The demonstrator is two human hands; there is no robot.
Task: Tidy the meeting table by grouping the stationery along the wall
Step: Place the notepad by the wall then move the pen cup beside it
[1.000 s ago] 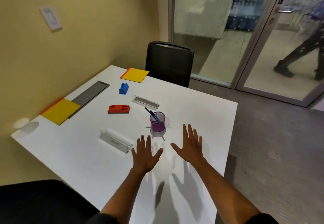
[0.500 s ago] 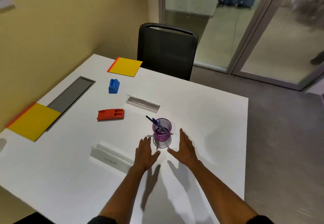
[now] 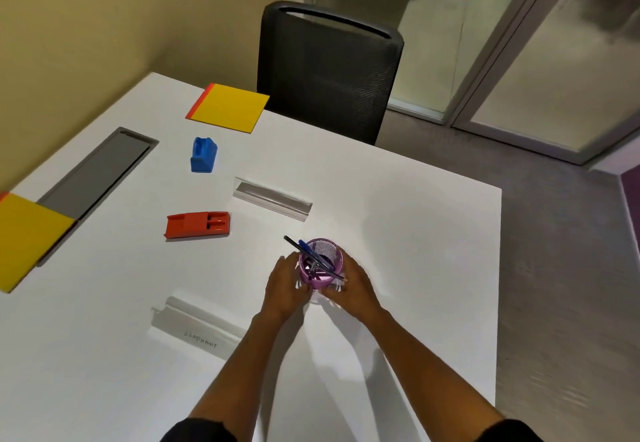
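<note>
We see both hands meeting around a purple mesh pen cup (image 3: 320, 265) a little below the middle of the frame, on the white tabletop (image 3: 398, 233). Our left hand (image 3: 285, 285) curls against the cup's left side and our right hand (image 3: 355, 285) against its right side, so each hand holds the cup between them. The cup stands upright, and a blue pen (image 3: 313, 254) with at least one darker pen leans out of it toward the upper left.

To the left of the cup lies a red stapler (image 3: 197, 225), flat on the tabletop and well apart from our hands. Above it, toward the upper left of the frame, stands a blue block-shaped desk item (image 3: 203, 154); we cannot tell just what it is. Between the blue item and the cup lies a clear name-card holder (image 3: 273, 199), tipped on its side. A second name-card holder (image 3: 194, 327) sits at lower left, just beside our left forearm, with handwriting on its face.

One yellow notepad (image 3: 230, 109) with a red edge lies near the far edge of the tabletop, in front of a black mesh chair (image 3: 329, 71). Another yellow notepad (image 3: 27, 237) lies at the left edge of the frame, overlapping the near end of a grey cable hatch (image 3: 97, 171) that runs along the yellow wall (image 3: 104, 26).
</note>
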